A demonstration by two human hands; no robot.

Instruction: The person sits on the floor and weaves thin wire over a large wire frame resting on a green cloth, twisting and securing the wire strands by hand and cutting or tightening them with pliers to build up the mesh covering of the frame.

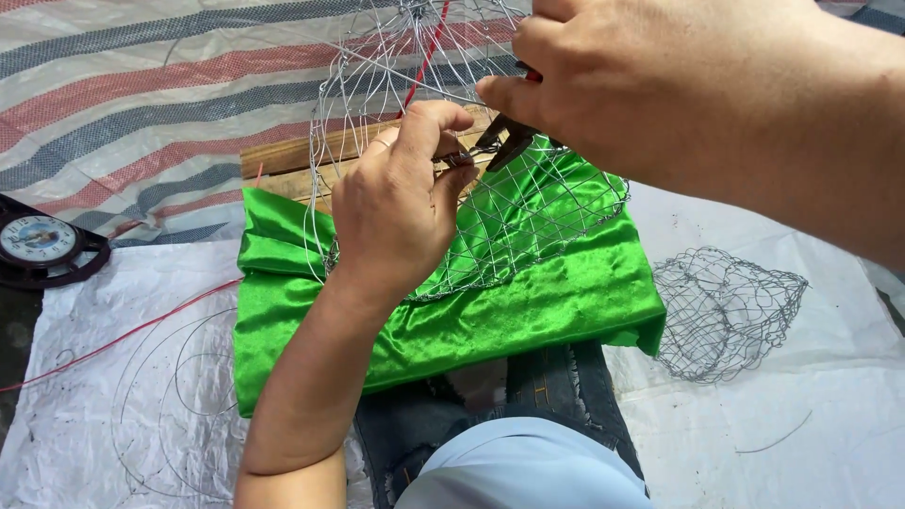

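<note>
Wire frame [471, 198] over green cloth [528, 302]: left hand [401, 203] pinches its wire, right hand [603, 80] grips pliers [504, 141].

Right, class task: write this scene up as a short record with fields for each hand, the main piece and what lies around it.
left hand: pinches a wire of the wire mesh frame
right hand: grips dark pliers, tips at the same spot
under the frame: green satin cloth over the lap
to the right: small wire mesh piece on white sheet
to the left: round dial gauge, red wire
behind: striped tarpaulin, wooden board
</note>
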